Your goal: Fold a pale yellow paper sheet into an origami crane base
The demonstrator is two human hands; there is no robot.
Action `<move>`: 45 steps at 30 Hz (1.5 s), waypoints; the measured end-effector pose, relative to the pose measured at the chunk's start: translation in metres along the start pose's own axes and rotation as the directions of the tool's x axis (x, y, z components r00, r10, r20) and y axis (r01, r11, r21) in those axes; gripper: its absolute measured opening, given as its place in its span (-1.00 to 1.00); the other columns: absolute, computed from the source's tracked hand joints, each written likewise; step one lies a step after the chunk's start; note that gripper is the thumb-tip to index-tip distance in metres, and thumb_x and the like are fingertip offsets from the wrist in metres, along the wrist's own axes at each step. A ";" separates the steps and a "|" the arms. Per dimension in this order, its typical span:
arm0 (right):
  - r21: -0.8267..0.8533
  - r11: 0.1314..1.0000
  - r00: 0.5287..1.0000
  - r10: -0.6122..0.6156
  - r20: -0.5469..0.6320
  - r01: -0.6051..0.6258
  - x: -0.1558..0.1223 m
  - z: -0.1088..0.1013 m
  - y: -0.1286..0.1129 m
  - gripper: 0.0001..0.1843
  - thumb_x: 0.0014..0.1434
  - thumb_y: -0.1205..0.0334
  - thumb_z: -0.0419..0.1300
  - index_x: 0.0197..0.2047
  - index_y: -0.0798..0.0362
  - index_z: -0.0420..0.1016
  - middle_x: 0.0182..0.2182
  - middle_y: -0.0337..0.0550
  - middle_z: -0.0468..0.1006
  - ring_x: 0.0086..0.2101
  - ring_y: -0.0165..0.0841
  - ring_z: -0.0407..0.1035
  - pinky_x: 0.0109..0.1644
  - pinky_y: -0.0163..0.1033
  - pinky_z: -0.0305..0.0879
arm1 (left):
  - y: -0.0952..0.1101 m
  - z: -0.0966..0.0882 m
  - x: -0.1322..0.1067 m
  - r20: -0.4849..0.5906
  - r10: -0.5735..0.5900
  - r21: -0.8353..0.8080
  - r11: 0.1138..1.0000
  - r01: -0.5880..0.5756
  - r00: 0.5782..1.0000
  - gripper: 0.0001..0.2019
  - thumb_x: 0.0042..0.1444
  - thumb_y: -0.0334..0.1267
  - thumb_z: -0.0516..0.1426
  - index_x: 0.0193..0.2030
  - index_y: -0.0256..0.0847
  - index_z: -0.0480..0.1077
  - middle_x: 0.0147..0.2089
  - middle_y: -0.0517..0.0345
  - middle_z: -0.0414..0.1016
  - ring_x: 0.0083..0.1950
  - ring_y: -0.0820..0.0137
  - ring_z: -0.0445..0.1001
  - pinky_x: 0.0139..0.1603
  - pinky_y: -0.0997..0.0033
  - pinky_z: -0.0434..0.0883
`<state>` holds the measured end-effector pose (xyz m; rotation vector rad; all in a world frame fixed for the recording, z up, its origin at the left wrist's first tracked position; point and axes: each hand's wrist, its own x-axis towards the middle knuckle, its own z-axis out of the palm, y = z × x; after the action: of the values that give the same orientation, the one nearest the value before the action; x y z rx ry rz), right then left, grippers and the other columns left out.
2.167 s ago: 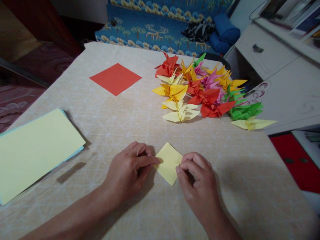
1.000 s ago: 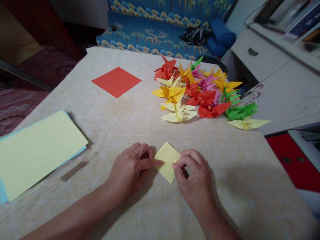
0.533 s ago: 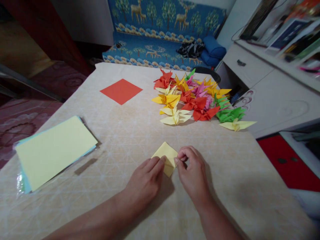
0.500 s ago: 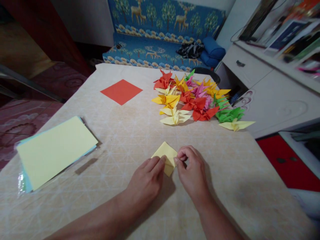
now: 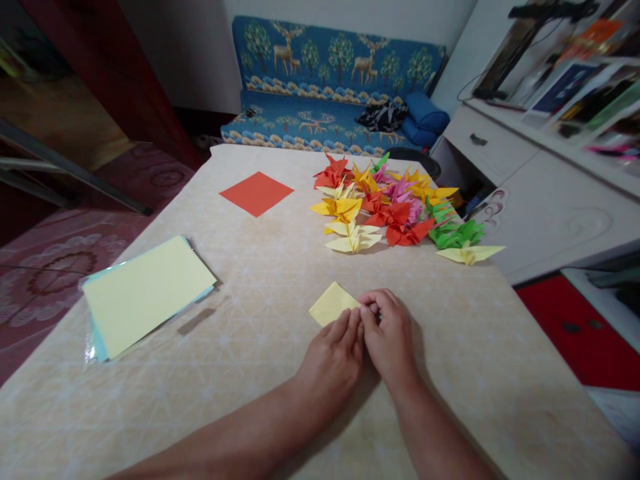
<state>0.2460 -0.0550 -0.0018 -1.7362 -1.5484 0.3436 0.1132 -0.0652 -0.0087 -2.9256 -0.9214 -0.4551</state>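
Observation:
A small folded square of pale yellow origami paper lies on the table with a corner pointing away from me. My left hand is open, its fingers laid flat over the near right part of the paper and hiding it. At the right corner, my right hand pinches the paper between thumb and curled fingers. The fingertips of both hands meet there, so the corner itself is hidden.
Several folded paper cranes in red, yellow, pink and green crowd the far right of the table. A red paper square lies at the far left. Nearer left is a stack of yellow and blue sheets on clear plastic.
My left hand has slid right across the paper to my right hand's fingertips, baring the paper's left corner. The camera view has shifted slightly.

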 end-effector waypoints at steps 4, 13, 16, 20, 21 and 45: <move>-0.073 0.997 0.999 -0.019 0.030 0.022 0.001 0.001 0.001 -0.84 0.05 0.46 0.09 -0.35 0.02 0.39 -0.35 -0.21 0.42 -0.32 -0.34 0.30 -0.24 -0.27 0.21 | -0.016 -0.009 -0.010 -0.002 -0.050 -0.219 0.975 0.049 0.999 -0.50 0.16 -0.38 -0.01 0.26 -0.45 0.13 0.29 -0.07 0.19 0.31 0.28 0.16 0.27 0.32 0.25; -0.114 0.992 0.998 -0.041 0.047 0.047 -0.001 0.003 0.004 -0.85 0.08 0.40 0.09 -0.30 0.00 0.44 -0.29 -0.17 0.46 -0.29 -0.32 0.34 -0.25 -0.26 0.24 | -0.030 -0.034 -0.040 0.112 -0.311 -0.136 0.936 0.325 0.944 -0.58 0.22 -0.21 0.00 0.22 -0.17 0.22 0.28 0.06 0.21 0.24 0.18 0.27 0.22 -0.08 0.20; -0.102 0.993 0.998 -0.047 0.038 0.051 -0.001 0.002 0.003 -0.78 0.08 0.42 0.08 -0.21 0.01 0.44 -0.24 -0.15 0.46 -0.27 -0.32 0.34 -0.22 -0.25 0.25 | -0.032 -0.034 -0.045 0.081 -0.358 -0.121 0.923 0.365 0.930 -0.60 0.22 -0.20 0.00 0.19 -0.15 0.25 0.26 0.05 0.24 0.24 0.15 0.26 0.23 -0.11 0.16; -0.147 0.987 0.997 -0.063 0.043 0.069 0.000 0.003 0.000 -0.70 0.07 0.40 0.12 -0.10 0.02 0.42 -0.21 -0.13 0.48 -0.29 -0.32 0.34 -0.22 -0.23 0.25 | -0.037 -0.026 -0.049 -0.019 -0.363 -0.176 0.918 0.354 0.932 -0.64 0.22 -0.28 -0.02 0.14 -0.18 0.30 0.19 0.02 0.36 0.21 0.19 0.30 0.16 0.04 0.27; -0.175 0.982 0.997 -0.057 0.047 0.064 0.000 0.003 -0.001 -0.69 0.06 0.38 0.14 -0.09 0.03 0.42 -0.23 -0.13 0.48 -0.30 -0.31 0.35 -0.23 -0.22 0.24 | -0.038 -0.025 -0.049 -0.050 -0.360 -0.206 0.917 0.343 0.932 -0.66 0.22 -0.30 -0.01 0.12 -0.19 0.33 0.16 0.01 0.39 0.20 0.19 0.31 0.14 0.07 0.29; 0.632 0.679 0.919 0.179 0.351 -0.374 0.000 0.004 -0.015 -0.73 0.10 0.03 0.18 -0.44 0.06 0.30 -0.60 -0.29 0.44 -0.60 -0.44 0.39 -0.52 -0.38 0.27 | -0.071 -0.019 0.006 0.301 -0.667 -0.945 -0.113 0.307 0.682 -0.45 -0.02 -0.14 0.24 0.06 -0.32 0.20 -0.21 -0.05 0.55 -0.27 0.30 0.54 -0.24 0.32 0.45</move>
<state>0.2329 -0.0538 0.0059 -1.3305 -1.0827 1.1982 0.0727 -0.0063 0.0081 -2.7842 -2.5164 -2.3942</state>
